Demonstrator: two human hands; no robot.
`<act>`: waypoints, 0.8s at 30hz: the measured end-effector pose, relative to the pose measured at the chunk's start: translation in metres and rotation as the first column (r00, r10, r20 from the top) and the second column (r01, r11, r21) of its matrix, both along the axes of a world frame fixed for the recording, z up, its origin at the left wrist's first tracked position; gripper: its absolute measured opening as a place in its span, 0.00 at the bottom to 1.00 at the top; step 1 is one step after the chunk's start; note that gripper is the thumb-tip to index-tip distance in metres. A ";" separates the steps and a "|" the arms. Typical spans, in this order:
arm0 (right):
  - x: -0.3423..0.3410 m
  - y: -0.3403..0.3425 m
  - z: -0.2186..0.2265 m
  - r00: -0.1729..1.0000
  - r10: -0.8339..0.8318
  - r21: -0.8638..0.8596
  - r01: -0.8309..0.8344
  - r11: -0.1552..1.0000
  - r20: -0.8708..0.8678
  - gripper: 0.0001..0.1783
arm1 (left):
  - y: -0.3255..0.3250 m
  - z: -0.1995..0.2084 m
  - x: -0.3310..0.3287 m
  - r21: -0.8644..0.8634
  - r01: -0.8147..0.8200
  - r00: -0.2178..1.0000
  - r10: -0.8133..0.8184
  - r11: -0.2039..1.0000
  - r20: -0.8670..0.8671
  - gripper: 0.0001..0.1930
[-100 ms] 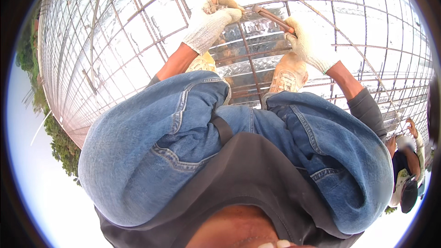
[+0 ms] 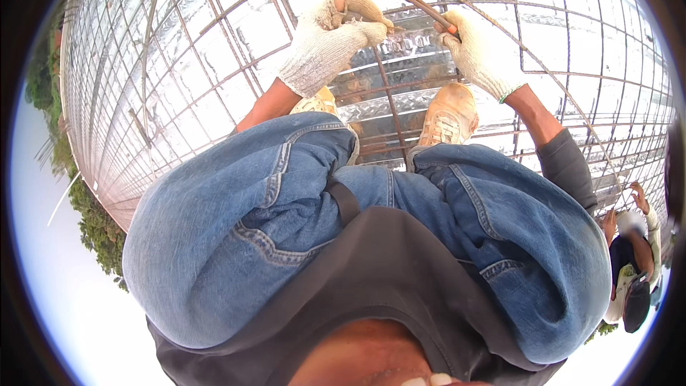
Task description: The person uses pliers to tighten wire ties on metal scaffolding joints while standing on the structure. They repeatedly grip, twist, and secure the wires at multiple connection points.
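Observation:
My left hand [image 2: 336, 39], in a pale knit work glove, is closed with fingertips pinched together just above a crossing of the rusty steel bars [image 2: 382, 68]. Whatever lies in that pinch is too small to make out. In the same kind of glove, my right hand [image 2: 479, 53] is wrapped round the orange-ended handles of rusty pincers [image 2: 427, 9]. The head of the pincers points up and left, above the bars and apart from my left fingertips.
Below the bar grid lies shiny silver sheeting [image 2: 371, 104]. My dusty shoes [image 2: 449, 114] stand between my hands and bent knees. A long bar [image 2: 532, 53] runs slantwise past my right hand. Another person [image 2: 632, 257] is at far right; trees [image 2: 100, 229] edge the left.
My left hand has shifted slightly right over the bar crossing. The right hand and pincers have lifted a little farther away, and the pincers' head has moved up from the crossing.

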State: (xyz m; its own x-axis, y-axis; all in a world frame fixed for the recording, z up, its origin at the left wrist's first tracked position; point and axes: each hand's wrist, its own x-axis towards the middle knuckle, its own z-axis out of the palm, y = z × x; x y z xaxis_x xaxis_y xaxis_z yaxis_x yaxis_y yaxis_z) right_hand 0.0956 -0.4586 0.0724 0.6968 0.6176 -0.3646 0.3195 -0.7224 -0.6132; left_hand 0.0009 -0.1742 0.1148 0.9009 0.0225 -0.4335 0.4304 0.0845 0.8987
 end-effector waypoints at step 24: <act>-0.024 0.040 0.020 0.898 -0.060 0.145 0.136 0.980 -0.435 0.40 | 0.033 -0.014 -0.031 0.052 -0.246 0.959 0.251 0.968 -0.130 0.12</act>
State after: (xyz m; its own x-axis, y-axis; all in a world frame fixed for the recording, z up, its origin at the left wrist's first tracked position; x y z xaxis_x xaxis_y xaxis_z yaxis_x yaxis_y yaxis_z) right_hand 0.0719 -0.4190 0.0921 0.5578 0.6325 -0.5374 -0.0671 -0.6110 -0.7888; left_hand -0.0304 -0.1409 0.1006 0.7983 0.2555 -0.5454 0.5171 0.1732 0.8382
